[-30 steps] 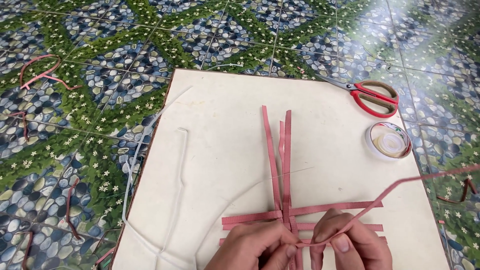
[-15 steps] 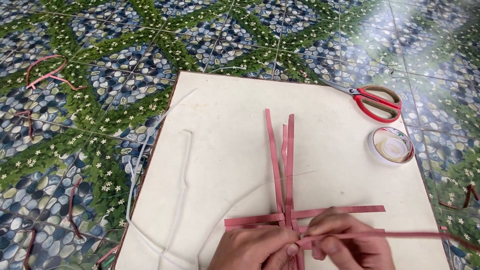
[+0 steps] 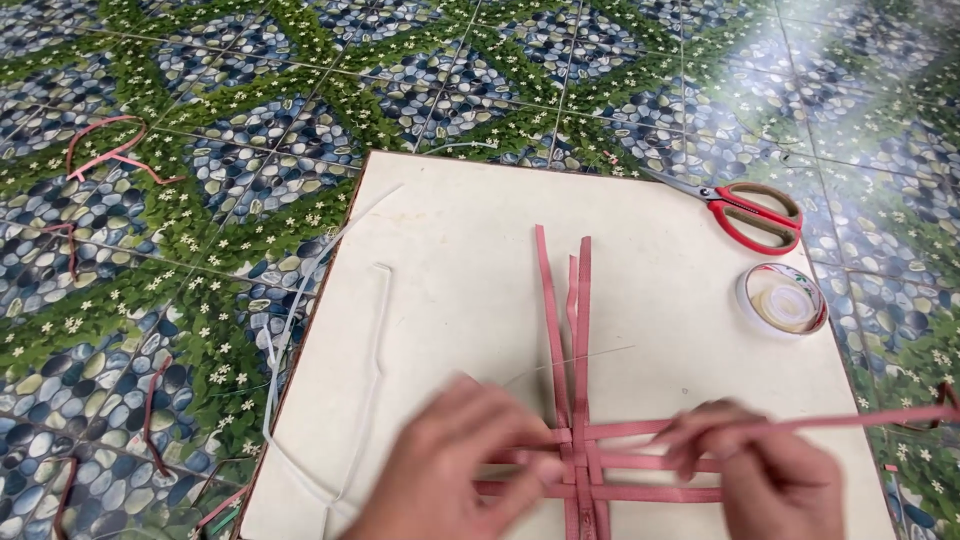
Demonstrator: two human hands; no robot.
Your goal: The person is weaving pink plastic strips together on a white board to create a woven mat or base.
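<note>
Both hands work low in the view, over the near edge of a pale square board (image 3: 470,260) lying on a patterned tile floor (image 3: 200,180). Left hand (image 3: 455,465) has its fingers curled down onto the left ends of the crossed pink strips (image 3: 578,400), pressing where the upright strips meet the horizontal ones; motion blur hides whether it pinches a strip or only holds it flat. Right hand (image 3: 760,470) is closed around a long pink strip (image 3: 860,418) that runs from the crossing out to the right, past the board's edge. Three upright strips stand close together, running up the board from the crossing, with about three horizontal strips laid across them near the bottom. Red-handled scissors (image 3: 745,212) lie at the board's far right corner, and a roll of clear tape (image 3: 782,300) sits just below them. A thin white cord (image 3: 375,350) loops along the board's left side. Loose pink strip scraps (image 3: 105,150) lie on the floor to the left.
</note>
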